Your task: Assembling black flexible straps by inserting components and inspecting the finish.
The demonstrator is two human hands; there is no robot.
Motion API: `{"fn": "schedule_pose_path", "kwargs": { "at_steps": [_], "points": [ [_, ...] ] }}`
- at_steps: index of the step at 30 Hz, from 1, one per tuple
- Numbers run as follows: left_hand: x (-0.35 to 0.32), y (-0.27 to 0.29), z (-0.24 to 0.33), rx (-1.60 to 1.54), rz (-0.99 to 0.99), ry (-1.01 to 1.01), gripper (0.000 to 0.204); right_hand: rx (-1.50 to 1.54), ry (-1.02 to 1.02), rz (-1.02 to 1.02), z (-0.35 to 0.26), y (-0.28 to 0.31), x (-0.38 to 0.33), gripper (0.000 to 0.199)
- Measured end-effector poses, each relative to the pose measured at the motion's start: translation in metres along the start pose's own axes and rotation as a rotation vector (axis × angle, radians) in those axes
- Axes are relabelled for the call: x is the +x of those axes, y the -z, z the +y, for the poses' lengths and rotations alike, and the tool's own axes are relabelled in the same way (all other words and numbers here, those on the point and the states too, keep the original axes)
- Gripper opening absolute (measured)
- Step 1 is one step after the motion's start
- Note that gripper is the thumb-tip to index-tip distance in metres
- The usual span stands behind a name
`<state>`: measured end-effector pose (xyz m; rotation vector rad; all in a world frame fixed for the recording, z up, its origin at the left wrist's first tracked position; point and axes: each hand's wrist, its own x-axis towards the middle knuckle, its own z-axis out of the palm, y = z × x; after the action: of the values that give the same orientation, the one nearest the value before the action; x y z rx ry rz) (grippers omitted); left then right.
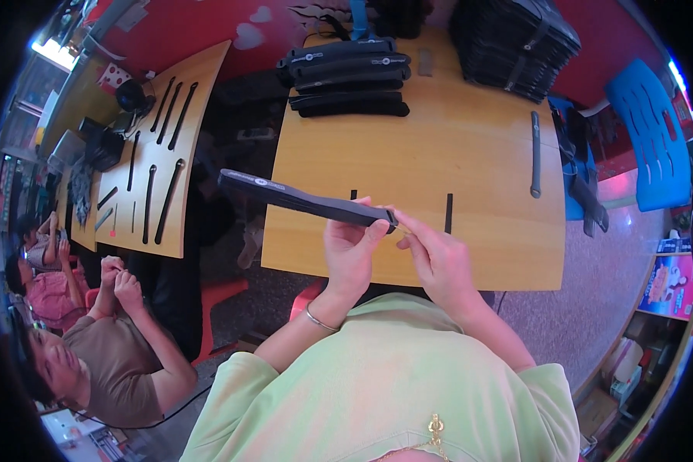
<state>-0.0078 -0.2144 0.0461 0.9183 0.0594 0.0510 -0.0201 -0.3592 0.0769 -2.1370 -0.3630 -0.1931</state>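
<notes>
My left hand (349, 254) is closed around the near end of a long black padded strap (308, 200) with a pale printed mark. The strap slants up to the left, its far end held above the table. My right hand (441, 266) pinches at the strap's right end, fingertips close to my left thumb. Something small and yellowish shows between those fingertips, too small to name. Two short black strips (449, 212) lie on the wooden table (408, 165) just beyond my hands, one partly hidden behind the strap.
Stacked black straps (350, 77) sit at the table's back left, a tall black pile (516, 50) at the back right. A single grey strap (536, 154) lies on the right side. Blue chairs (651, 138) stand to the right. People sit by another table (150, 138) holding several straps.
</notes>
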Motion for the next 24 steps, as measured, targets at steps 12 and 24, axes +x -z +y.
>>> {"fn": "schedule_pose_path", "kwargs": {
  "at_steps": [12, 24],
  "points": [
    [0.000, 0.007, 0.003, 0.126, 0.038, -0.154, 0.039, 0.542, -0.352, -0.090, -0.015, -0.015, 0.013, 0.030],
    [-0.003, 0.020, 0.008, 0.203, 0.078, -0.197, 0.036, 0.623, -0.446, -0.220, -0.016, -0.027, 0.016, 0.030]
  ]
}}
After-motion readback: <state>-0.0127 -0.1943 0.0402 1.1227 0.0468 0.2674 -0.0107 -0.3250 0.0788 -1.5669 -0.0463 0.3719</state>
